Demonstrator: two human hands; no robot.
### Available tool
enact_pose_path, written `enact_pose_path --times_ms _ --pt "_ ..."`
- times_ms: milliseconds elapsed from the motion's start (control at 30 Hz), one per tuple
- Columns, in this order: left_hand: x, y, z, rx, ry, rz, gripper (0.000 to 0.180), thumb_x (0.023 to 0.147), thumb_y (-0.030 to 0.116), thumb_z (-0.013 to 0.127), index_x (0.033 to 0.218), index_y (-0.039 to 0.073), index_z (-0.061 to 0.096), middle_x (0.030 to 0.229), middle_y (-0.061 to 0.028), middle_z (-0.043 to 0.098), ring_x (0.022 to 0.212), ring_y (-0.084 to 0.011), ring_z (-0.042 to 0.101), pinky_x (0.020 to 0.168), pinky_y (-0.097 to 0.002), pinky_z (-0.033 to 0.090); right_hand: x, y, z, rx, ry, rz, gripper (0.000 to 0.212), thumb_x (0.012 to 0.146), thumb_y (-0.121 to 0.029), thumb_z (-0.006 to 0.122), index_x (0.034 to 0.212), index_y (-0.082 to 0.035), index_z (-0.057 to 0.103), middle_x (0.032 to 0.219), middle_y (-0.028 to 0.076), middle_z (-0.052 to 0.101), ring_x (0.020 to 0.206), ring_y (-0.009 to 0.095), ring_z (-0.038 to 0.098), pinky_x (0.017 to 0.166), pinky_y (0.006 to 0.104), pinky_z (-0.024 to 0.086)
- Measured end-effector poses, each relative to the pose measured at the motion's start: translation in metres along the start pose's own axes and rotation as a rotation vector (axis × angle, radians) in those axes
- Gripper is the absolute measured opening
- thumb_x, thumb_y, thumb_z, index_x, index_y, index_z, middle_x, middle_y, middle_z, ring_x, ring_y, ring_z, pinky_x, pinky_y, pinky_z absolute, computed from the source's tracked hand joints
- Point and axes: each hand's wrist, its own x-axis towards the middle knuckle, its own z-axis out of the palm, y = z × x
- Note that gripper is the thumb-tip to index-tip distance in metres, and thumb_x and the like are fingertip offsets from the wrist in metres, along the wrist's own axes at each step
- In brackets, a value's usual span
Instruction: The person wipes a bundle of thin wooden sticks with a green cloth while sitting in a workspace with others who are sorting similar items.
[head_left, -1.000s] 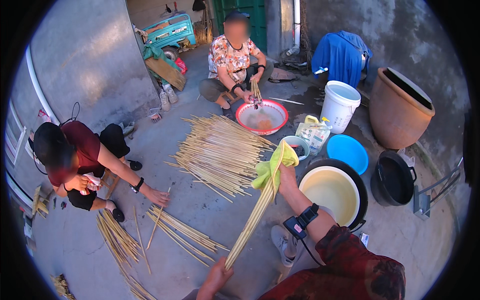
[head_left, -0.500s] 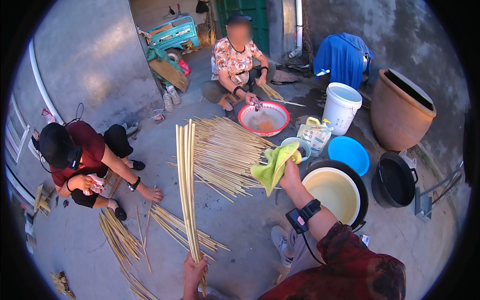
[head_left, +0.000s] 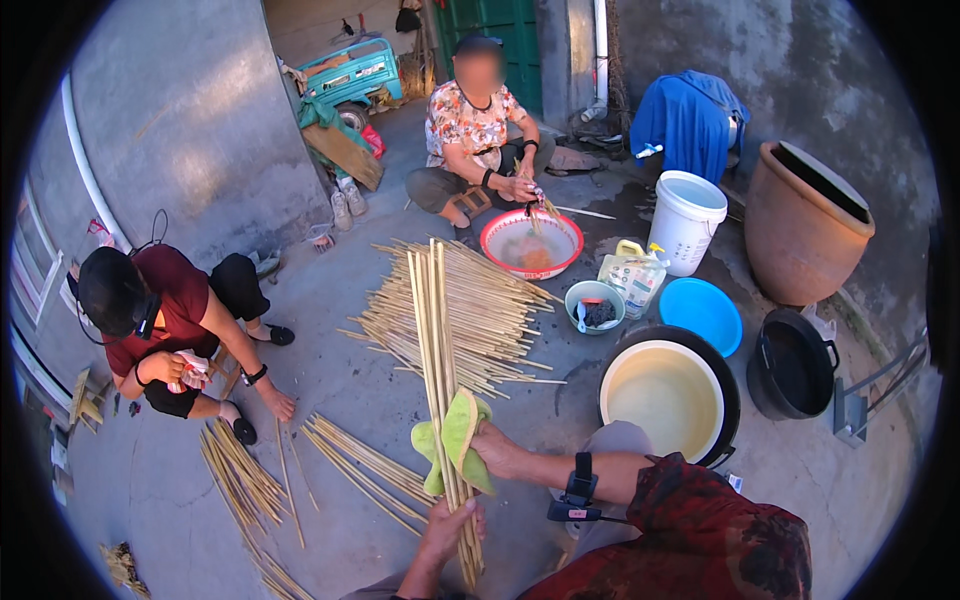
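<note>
Stalks (head_left: 240, 473), thin, straight and straw-coloured, lie loosely fanned toward the lower-left edge of the grey concrete floor (head_left: 150, 480), near a crouching co-worker's bare hand (head_left: 277, 402); a second loose row (head_left: 365, 465) lies to their right, perhaps spread so single pieces lift easily. Further right, the person's left hand (head_left: 445, 527) is closed round the lower part of a slender, pale-tan bundle (head_left: 435, 350) stood nearly upright, seemingly anchoring it, while the right hand (head_left: 497, 450) grips a soft lime-green cloth (head_left: 460, 435) folded about the stems just above, a hold likely to press several sides at once. Rightmost, a round cream basin (head_left: 660, 390) of liquid sits inside a black tub (head_left: 733, 405), probably for easy reach. Half a second ago the cloth hung clear, right of the bundle; now it wraps it, and the bundle's tips have swung rightward.
</note>
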Motion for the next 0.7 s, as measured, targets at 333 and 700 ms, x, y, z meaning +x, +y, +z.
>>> enact_pose_path --times_ms 333,700 --pt "0.003 -0.003 0.012 -0.032 0.032 -0.090 0.016 0.084 0.018 0.050 0.084 0.002 0.046 0.067 -0.0075 0.051 0.053 -0.0170 0.052 0.048 -0.0289 0.046 -0.004 -0.001 -0.001 0.069 0.160 -0.045 0.025 0.082 -0.008 0.049 0.106 0.000 0.049 0.095 0.006 0.058 0.081 0.014 0.057 0.070 0.0268 0.047" --pt "0.002 -0.005 0.012 0.021 0.070 -0.107 0.017 0.083 0.016 0.052 0.089 0.002 0.044 0.068 -0.0091 0.051 0.053 -0.0182 0.052 0.047 -0.0288 0.046 -0.008 -0.002 0.002 -0.009 0.265 -0.023 0.024 0.084 -0.010 0.048 0.106 -0.001 0.050 0.095 0.006 0.058 0.083 0.014 0.057 0.071 0.0274 0.047"
